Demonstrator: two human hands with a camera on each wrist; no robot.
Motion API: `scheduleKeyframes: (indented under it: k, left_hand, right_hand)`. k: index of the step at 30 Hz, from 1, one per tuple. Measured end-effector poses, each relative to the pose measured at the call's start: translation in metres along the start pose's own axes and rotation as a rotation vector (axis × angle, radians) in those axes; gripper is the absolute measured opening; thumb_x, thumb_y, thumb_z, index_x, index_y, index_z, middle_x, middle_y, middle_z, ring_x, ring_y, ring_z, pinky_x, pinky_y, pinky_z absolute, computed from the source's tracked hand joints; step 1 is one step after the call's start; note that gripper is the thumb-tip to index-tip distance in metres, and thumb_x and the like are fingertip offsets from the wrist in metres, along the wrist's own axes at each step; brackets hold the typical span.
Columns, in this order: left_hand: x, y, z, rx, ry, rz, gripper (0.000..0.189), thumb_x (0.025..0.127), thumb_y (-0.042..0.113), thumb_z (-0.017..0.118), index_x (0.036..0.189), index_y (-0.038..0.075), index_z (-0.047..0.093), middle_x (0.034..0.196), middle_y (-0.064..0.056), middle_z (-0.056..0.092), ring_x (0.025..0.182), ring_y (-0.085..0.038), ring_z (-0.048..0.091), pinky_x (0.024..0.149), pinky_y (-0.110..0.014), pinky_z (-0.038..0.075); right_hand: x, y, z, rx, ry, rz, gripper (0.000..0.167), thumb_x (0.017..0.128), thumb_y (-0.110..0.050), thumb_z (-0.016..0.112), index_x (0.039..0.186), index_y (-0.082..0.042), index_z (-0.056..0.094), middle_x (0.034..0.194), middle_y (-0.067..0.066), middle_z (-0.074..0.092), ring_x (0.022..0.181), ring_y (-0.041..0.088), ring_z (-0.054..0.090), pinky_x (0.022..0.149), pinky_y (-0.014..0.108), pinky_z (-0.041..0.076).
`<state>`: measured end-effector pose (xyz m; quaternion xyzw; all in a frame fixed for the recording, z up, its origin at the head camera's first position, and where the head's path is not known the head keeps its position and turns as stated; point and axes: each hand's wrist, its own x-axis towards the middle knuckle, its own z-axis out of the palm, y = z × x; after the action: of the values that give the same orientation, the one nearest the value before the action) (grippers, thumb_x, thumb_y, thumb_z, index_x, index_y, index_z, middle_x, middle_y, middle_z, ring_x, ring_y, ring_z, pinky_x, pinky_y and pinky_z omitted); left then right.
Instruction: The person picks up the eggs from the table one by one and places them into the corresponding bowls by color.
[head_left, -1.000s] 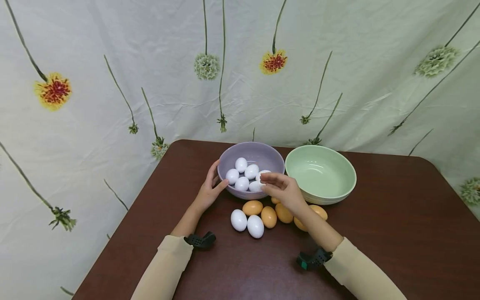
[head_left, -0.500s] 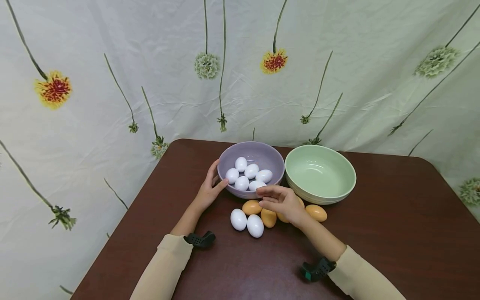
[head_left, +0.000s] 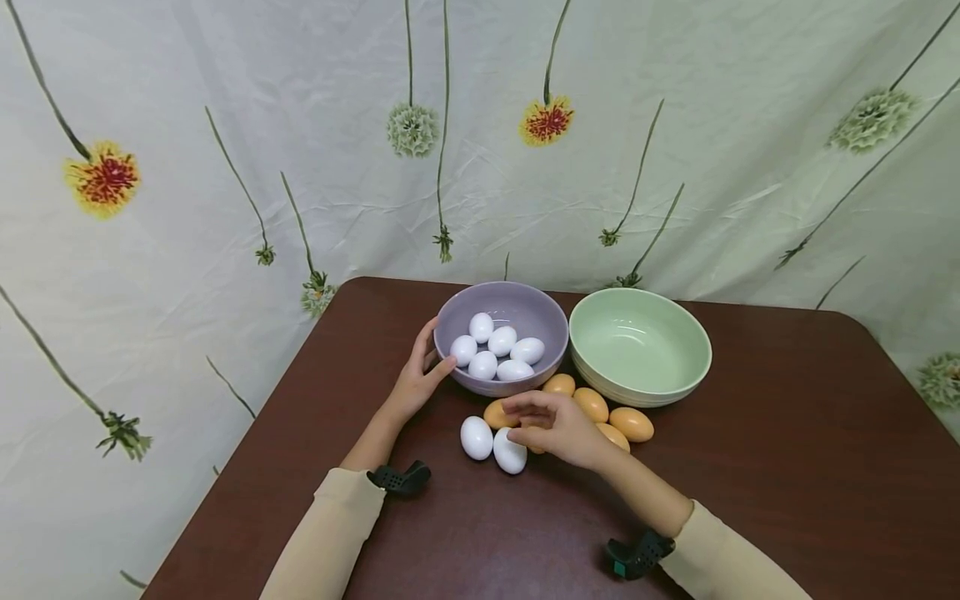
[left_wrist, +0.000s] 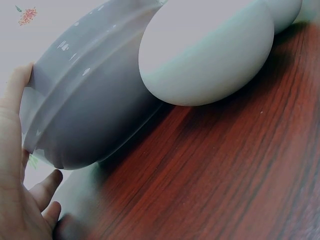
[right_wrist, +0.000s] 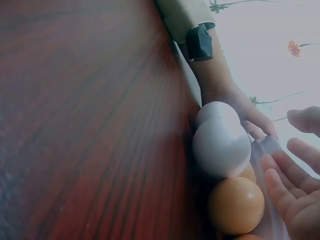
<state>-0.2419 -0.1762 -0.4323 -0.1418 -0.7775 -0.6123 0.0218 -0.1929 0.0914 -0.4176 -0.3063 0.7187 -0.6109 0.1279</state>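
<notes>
My left hand (head_left: 412, 385) grips the left side of a purple bowl (head_left: 534, 307), thumb at the near rim and fingers along the outer wall. Several white eggs (head_left: 502, 341) lie inside it. Just in front of the bowl, my right hand (head_left: 566, 433) hovers with fingers loosely bent and nothing in them. Its thumb tip overlaps one white egg (head_left: 512, 457) on the table; another white egg (head_left: 477, 438) lies to the left. Several orange-brown eggs (head_left: 632, 425) lie around and partly behind the hand. In the right wrist view, its fingers (right_wrist: 280, 192) are spread beside an orange-brown egg (right_wrist: 237, 205).
A pale green bowl (head_left: 637, 342) with nothing in it stands right of the purple one. Both are near the back edge of the dark brown table (head_left: 780, 433). A flower-printed cloth (head_left: 322, 100) hangs behind. Each wrist wears a black band (head_left: 400, 480).
My right hand has come from over the purple bowl's near rim down toward the table eggs, carrying nothing. The left hand and both bowls have stayed put.
</notes>
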Motion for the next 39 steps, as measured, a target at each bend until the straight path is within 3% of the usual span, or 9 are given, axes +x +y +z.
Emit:
scheduleKeyframes:
  k: [7, 13, 18, 22, 25, 33, 39]
  left_hand:
    - [0.007, -0.029, 0.000, 0.002, 0.026, 0.023, 0.074, 0.097, 0.013, 0.059, 0.157, 0.017, 0.015, 0.160, -0.013, 0.016, 0.141, -0.039, 0.026, 0.110, -0.053, 0.028]
    - [0.007, -0.034, 0.002, 0.039, 0.050, 0.073, 0.074, 0.096, 0.031, 0.061, 0.156, 0.021, 0.019, 0.158, -0.013, 0.022, 0.141, -0.036, 0.028, 0.109, -0.053, 0.031]
    - [0.006, -0.025, 0.001, 0.034, 0.036, 0.038, 0.074, 0.097, 0.023, 0.060, 0.156, 0.015, 0.016, 0.159, -0.016, 0.019, 0.142, -0.038, 0.026, 0.110, -0.053, 0.028]
    - [0.006, -0.024, 0.001, 0.018, 0.024, 0.012, 0.074, 0.098, 0.015, 0.058, 0.157, 0.013, 0.013, 0.160, -0.015, 0.015, 0.142, -0.039, 0.024, 0.111, -0.053, 0.027]
    - [0.006, -0.029, 0.002, 0.013, 0.032, 0.015, 0.074, 0.098, 0.012, 0.058, 0.157, 0.018, 0.015, 0.161, -0.011, 0.015, 0.143, -0.036, 0.024, 0.111, -0.052, 0.027]
    - [0.007, -0.029, 0.001, 0.018, 0.032, 0.002, 0.074, 0.097, 0.011, 0.058, 0.157, 0.018, 0.015, 0.160, -0.011, 0.016, 0.142, -0.036, 0.025, 0.111, -0.052, 0.028]
    - [0.001, -0.007, 0.000, 0.002, 0.009, -0.008, 0.074, 0.096, 0.008, 0.058, 0.156, 0.006, 0.014, 0.160, -0.019, 0.014, 0.142, -0.041, 0.023, 0.111, -0.054, 0.026]
  right_hand:
    - [0.000, -0.003, -0.003, -0.221, -0.083, -0.077, 0.038, 0.083, -0.006, 0.077, 0.117, 0.006, 0.066, 0.114, 0.016, 0.067, 0.108, 0.028, 0.062, 0.096, 0.040, 0.048]
    - [0.001, -0.007, -0.005, -0.510, -0.163, -0.173, 0.039, 0.078, -0.013, 0.082, 0.114, -0.004, 0.069, 0.114, 0.002, 0.067, 0.107, 0.015, 0.060, 0.093, 0.032, 0.047]
    - [0.001, -0.009, -0.004, -0.649, -0.236, -0.175, 0.043, 0.077, -0.018, 0.083, 0.116, -0.009, 0.068, 0.119, -0.001, 0.064, 0.110, 0.012, 0.057, 0.094, 0.030, 0.046]
    - [0.004, -0.010, -0.004, -0.706, -0.287, -0.183, 0.042, 0.078, -0.019, 0.082, 0.117, -0.010, 0.068, 0.119, -0.001, 0.063, 0.112, 0.013, 0.056, 0.095, 0.029, 0.045]
    - [0.005, -0.010, -0.004, -0.726, -0.317, -0.184, 0.041, 0.078, -0.018, 0.081, 0.116, -0.011, 0.068, 0.120, -0.001, 0.063, 0.113, 0.013, 0.055, 0.095, 0.030, 0.045]
    - [0.006, -0.013, -0.004, -0.779, -0.367, -0.172, 0.043, 0.075, -0.020, 0.083, 0.115, -0.011, 0.067, 0.118, -0.001, 0.062, 0.112, 0.014, 0.055, 0.096, 0.029, 0.044]
    - [0.007, -0.012, -0.002, -0.829, -0.398, -0.162, 0.047, 0.073, -0.023, 0.084, 0.115, -0.012, 0.068, 0.116, -0.002, 0.062, 0.109, 0.012, 0.056, 0.095, 0.028, 0.044]
